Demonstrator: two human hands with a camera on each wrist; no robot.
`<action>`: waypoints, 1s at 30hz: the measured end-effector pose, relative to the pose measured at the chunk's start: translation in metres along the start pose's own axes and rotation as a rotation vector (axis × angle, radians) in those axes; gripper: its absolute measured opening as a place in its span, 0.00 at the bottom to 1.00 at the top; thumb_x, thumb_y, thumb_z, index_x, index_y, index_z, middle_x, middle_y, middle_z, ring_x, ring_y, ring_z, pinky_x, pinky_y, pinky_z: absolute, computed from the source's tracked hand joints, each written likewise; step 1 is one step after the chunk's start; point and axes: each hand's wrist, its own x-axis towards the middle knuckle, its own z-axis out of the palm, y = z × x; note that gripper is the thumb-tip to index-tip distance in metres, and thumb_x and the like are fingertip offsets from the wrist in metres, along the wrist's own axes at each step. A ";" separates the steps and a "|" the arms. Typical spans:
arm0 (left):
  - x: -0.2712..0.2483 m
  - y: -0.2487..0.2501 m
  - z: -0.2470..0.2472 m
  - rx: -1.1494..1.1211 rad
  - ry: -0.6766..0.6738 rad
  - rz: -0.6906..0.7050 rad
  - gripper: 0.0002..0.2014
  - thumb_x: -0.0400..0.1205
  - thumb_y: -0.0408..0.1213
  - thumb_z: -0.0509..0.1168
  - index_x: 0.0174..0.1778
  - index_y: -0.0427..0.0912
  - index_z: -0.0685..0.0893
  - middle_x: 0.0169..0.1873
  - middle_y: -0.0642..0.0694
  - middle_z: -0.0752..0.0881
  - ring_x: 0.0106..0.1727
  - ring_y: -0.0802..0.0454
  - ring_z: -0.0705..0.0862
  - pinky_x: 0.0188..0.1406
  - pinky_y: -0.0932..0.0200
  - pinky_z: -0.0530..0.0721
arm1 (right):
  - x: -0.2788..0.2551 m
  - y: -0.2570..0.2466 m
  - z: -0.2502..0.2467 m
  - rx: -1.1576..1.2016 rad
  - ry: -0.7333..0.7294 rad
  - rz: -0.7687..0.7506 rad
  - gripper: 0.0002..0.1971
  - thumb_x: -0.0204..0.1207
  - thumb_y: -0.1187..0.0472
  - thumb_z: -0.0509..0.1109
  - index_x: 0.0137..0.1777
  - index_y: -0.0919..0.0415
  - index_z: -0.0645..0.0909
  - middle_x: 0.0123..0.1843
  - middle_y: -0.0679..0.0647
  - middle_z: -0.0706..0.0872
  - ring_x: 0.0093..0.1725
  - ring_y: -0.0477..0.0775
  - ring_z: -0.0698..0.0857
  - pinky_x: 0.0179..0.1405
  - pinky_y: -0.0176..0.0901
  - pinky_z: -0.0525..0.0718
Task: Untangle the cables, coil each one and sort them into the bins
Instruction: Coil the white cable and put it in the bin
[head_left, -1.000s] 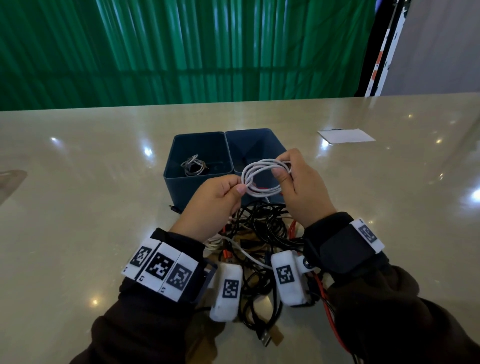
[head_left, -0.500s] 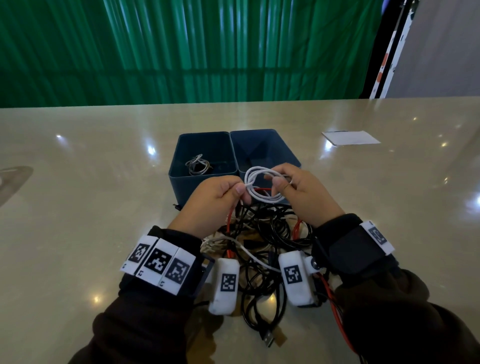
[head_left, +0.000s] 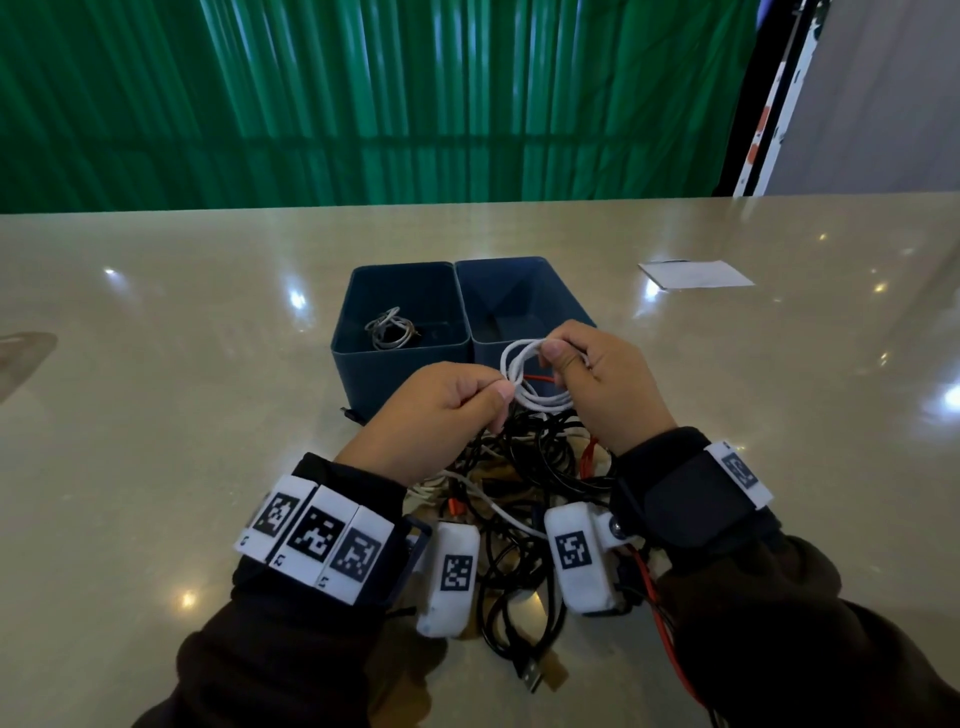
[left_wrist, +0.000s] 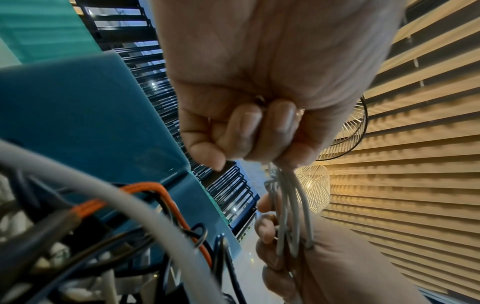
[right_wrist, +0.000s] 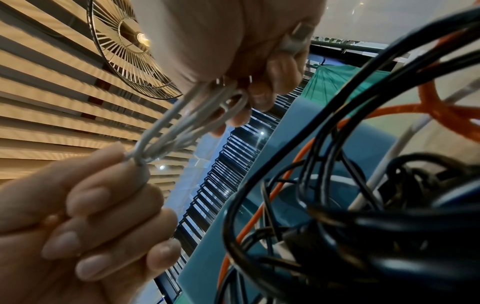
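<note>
Both hands hold a small white cable coil (head_left: 530, 382) just in front of the two dark blue bins. My left hand (head_left: 441, 415) pinches the coil's near left side, and my right hand (head_left: 597, 379) grips its right side with curled fingers. The wrist views show the white loops (left_wrist: 288, 207) (right_wrist: 182, 123) stretched between the two hands. The left bin (head_left: 363, 312) holds a coiled grey cable (head_left: 387, 332). The right bin (head_left: 571, 299) shows nothing inside. A tangle of black, orange and white cables (head_left: 519, 499) lies on the table under my wrists.
The bins stand side by side at the middle of a glossy beige table (head_left: 182, 415). A white sheet of paper (head_left: 696, 273) lies at the far right. A green curtain hangs behind the table. A USB plug (head_left: 532, 675) of the tangle points toward the near edge.
Both hands have come down and nearer with the white coil, from above the right bin to just before its front wall. The coil looks tighter.
</note>
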 end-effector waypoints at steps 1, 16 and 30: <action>0.000 0.000 0.000 -0.006 0.034 -0.010 0.21 0.85 0.41 0.58 0.24 0.45 0.74 0.18 0.56 0.70 0.24 0.61 0.69 0.27 0.69 0.67 | 0.001 -0.001 0.000 0.038 -0.020 0.008 0.10 0.83 0.63 0.61 0.42 0.56 0.79 0.29 0.38 0.77 0.34 0.31 0.79 0.34 0.23 0.72; 0.001 0.002 0.008 -0.021 0.116 0.115 0.20 0.84 0.42 0.62 0.24 0.45 0.74 0.20 0.51 0.68 0.24 0.58 0.67 0.26 0.65 0.63 | 0.001 0.004 0.005 0.011 0.017 0.011 0.12 0.81 0.58 0.60 0.47 0.60 0.85 0.40 0.48 0.85 0.38 0.40 0.81 0.39 0.23 0.74; 0.001 -0.002 0.000 -0.104 0.149 0.106 0.20 0.83 0.46 0.58 0.24 0.45 0.72 0.22 0.52 0.69 0.26 0.60 0.68 0.29 0.65 0.66 | 0.003 0.005 -0.003 0.201 -0.006 0.172 0.18 0.85 0.53 0.55 0.39 0.63 0.75 0.31 0.53 0.73 0.27 0.41 0.70 0.29 0.37 0.69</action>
